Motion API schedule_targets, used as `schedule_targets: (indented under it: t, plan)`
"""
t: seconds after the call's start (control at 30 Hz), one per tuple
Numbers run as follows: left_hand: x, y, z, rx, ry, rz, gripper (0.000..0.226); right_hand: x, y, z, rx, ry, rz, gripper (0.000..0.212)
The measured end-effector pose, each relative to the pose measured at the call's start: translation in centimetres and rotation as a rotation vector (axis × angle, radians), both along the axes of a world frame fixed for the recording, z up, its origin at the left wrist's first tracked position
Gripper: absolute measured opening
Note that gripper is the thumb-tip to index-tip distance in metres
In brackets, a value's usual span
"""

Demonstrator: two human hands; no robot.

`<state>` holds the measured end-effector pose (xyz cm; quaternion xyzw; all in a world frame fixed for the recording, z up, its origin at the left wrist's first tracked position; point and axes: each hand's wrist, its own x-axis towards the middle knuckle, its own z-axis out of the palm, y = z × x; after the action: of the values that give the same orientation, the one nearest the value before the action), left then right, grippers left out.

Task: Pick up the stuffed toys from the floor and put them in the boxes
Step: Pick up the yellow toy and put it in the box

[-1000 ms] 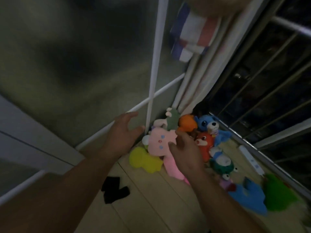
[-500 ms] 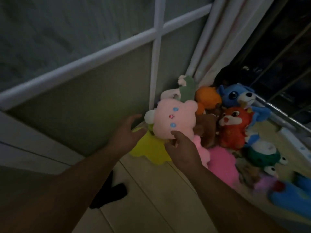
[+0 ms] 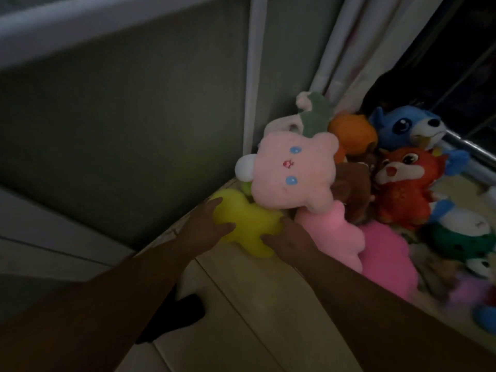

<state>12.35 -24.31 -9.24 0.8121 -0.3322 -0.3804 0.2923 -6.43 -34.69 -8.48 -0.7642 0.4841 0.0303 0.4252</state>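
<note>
A heap of stuffed toys lies on the floor in the corner. A yellow stuffed toy (image 3: 249, 224) sits at its near left edge. My left hand (image 3: 204, 226) presses on its left side and my right hand (image 3: 290, 240) on its right side, clasping it between them. A pale pink bear (image 3: 292, 173) rests on top of it. Behind and to the right are a pink toy (image 3: 332, 232), a brown toy (image 3: 351, 189), a red fox (image 3: 405, 189), a blue dog (image 3: 405, 127), an orange toy (image 3: 351, 132) and a green-and-white toy (image 3: 314, 114). No box is in view.
A grey-green panel with a white post (image 3: 253, 76) bounds the heap on the left. A curtain (image 3: 346, 49) hangs behind, and a metal rail (image 3: 467, 149) runs at the right. A black object (image 3: 185, 315) lies on the pale floor under my left forearm. The room is dim.
The view has dropped and closed in on the heap. My right hand left the pink bear, and both hands came down onto the yellow toy.
</note>
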Motion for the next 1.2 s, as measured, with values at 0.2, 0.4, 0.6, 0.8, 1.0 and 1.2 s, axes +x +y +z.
schedule_targets:
  t: [0.2,0.4,0.6,0.8,1.0,1.2]
  plan:
    - [0.0,0.6,-0.5,-0.007,0.343,0.208,0.05,1.8,1.7,0.2,0.755,-0.17,-0.582,0.09]
    - [0.7,0.7,0.0,-0.03,0.145,0.245,0.028,3.2,2.9,0.9,0.728,-0.261,-0.677,0.047]
    - [-0.7,2.3,3.7,-0.042,-0.002,0.289,0.035,3.2,4.9,5.5,0.527,-0.336,-0.649,0.032]
    - [-3.3,3.5,13.6,-0.133,-0.027,0.172,0.034,1.0,6.3,14.4,0.37,-0.33,-0.692,0.04]
    - [-5.6,3.6,28.9,-0.274,-0.061,0.171,0.034,-1.8,6.3,27.6,0.317,-0.381,-0.797,0.034]
    - [-7.9,3.9,46.5,-0.367,0.016,0.123,0.04,-6.5,5.8,42.8,0.278,-0.371,-0.878,0.029]
